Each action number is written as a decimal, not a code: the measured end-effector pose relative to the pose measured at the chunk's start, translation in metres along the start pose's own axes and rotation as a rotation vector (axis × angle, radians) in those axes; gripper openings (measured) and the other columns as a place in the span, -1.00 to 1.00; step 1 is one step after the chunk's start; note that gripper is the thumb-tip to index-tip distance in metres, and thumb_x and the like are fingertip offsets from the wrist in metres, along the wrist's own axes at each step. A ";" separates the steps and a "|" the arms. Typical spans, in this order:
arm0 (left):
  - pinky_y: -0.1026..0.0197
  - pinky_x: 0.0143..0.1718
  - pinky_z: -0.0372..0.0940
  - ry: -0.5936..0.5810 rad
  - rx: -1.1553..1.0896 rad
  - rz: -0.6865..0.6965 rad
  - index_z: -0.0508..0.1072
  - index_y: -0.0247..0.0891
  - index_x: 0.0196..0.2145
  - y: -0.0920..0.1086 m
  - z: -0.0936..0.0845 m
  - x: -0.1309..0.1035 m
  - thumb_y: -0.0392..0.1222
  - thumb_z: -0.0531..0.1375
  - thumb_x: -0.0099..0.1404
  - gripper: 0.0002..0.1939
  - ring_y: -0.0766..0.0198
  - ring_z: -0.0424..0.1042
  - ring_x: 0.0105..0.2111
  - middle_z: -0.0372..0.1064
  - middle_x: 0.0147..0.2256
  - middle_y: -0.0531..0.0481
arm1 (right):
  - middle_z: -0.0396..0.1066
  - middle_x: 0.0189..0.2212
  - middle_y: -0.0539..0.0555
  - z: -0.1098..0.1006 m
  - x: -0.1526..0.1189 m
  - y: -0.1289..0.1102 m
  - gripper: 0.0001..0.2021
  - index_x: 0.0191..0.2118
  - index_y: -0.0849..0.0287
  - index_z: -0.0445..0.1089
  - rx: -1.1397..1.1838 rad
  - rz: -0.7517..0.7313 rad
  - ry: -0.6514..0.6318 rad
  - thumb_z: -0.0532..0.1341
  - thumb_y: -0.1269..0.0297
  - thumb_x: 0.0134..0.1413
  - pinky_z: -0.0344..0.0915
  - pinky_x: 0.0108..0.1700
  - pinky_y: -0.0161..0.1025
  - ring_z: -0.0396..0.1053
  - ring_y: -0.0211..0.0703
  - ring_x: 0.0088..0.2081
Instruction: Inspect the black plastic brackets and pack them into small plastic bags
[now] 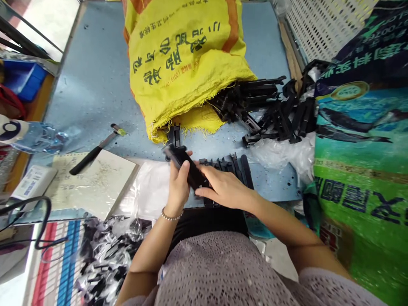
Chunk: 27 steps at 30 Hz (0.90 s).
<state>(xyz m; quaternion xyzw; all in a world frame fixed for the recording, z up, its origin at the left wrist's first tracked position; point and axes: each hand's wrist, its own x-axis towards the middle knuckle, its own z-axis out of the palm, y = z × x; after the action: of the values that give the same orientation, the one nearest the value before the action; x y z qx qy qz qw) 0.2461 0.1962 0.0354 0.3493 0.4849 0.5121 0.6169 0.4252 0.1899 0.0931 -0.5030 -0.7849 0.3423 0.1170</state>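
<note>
A long black plastic part (192,173) is held at a slant between my two hands, just above the table's near edge. My left hand (179,182) is closed around its left side, thumb lying along the top. At the lower end, my right hand (225,187) grips the same part, its fingers and thumb on either side. Similar black parts (245,170) lie side by side on the table, partly covered by my right hand. Another black piece (174,135) lies beyond my left hand, by the mouth of the yellow sack (188,91).
Black parts (261,95) spill from the sack toward the right, near crumpled clear plastic (280,153). A small hammer (92,156) rests at left, partly over a pale board (111,178). A green sack (360,170) stands right. Bagged parts (108,259) fill a striped container below.
</note>
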 end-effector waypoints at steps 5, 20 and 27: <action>-0.04 0.22 0.38 -0.012 0.214 0.028 0.40 -0.10 0.21 0.004 0.003 -0.017 0.13 0.24 0.39 -0.48 -0.02 0.40 0.22 0.44 0.16 -0.13 | 0.47 -0.25 0.08 -0.003 0.016 0.007 -0.62 -0.21 0.11 0.32 0.087 0.068 0.147 -0.04 -0.04 0.49 0.23 -0.17 -0.20 0.44 -0.10 -0.22; 0.30 -0.53 0.35 0.135 0.054 -0.164 0.47 -0.25 -0.16 0.011 -0.004 -0.019 0.23 0.14 0.40 -0.56 0.30 0.45 -0.53 0.50 -0.45 0.00 | 0.47 -0.38 0.08 0.047 -0.036 0.005 -0.58 -0.33 0.14 0.41 0.039 -0.041 0.002 -0.03 0.11 0.52 0.24 -0.25 -0.20 0.42 -0.14 -0.32; 0.24 -0.54 0.36 -0.142 0.066 -0.391 0.50 -0.20 -0.11 -0.005 -0.002 -0.031 0.22 0.27 0.32 -0.57 0.21 0.50 -0.50 0.52 -0.44 -0.05 | 0.19 0.34 0.45 0.057 -0.074 0.059 -0.47 0.35 0.31 0.22 -0.295 0.316 0.402 0.13 0.25 0.34 0.11 0.35 0.34 0.00 0.37 0.43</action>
<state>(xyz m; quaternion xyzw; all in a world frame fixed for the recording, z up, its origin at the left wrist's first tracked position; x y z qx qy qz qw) 0.2459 0.1648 0.0380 0.3039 0.5153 0.3408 0.7252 0.4719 0.1166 0.0240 -0.6882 -0.6993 0.1321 0.1413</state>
